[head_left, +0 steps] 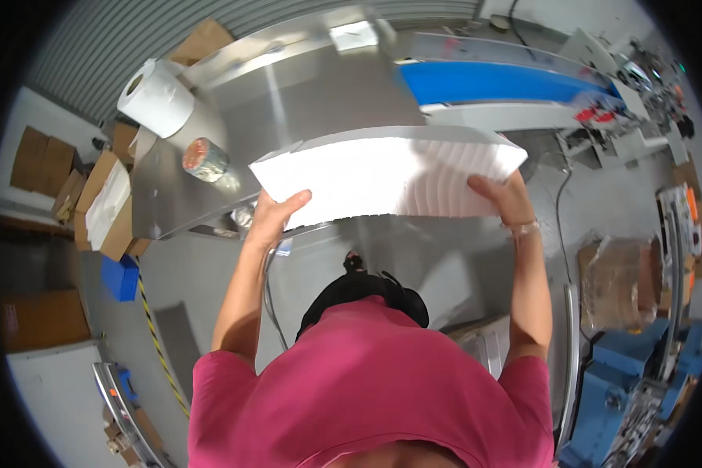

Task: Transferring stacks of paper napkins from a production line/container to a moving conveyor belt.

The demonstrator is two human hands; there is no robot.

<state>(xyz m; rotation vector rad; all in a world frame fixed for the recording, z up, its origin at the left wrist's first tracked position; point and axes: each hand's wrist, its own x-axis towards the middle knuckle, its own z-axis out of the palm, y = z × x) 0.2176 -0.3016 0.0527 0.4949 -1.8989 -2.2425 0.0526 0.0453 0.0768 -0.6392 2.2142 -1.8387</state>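
Both arms stretch forward, and between my hands is a long white stack of what look like thin sheets or sleeves. Wavy ridges run across its right part, and it bows slightly along its length. My left hand grips the left end, thumb on the near face. At the other end my right hand does the same, with a clear band around its wrist. The fingers behind the stack are hidden. The stack is in front of the near edge of a steel table; whether it touches the table I cannot tell.
On the table's left stand a large white roll and a smaller roll with a reddish end. A blue conveyor belt runs at the back right. An open carton is at left; a plastic-wrapped box is at right.
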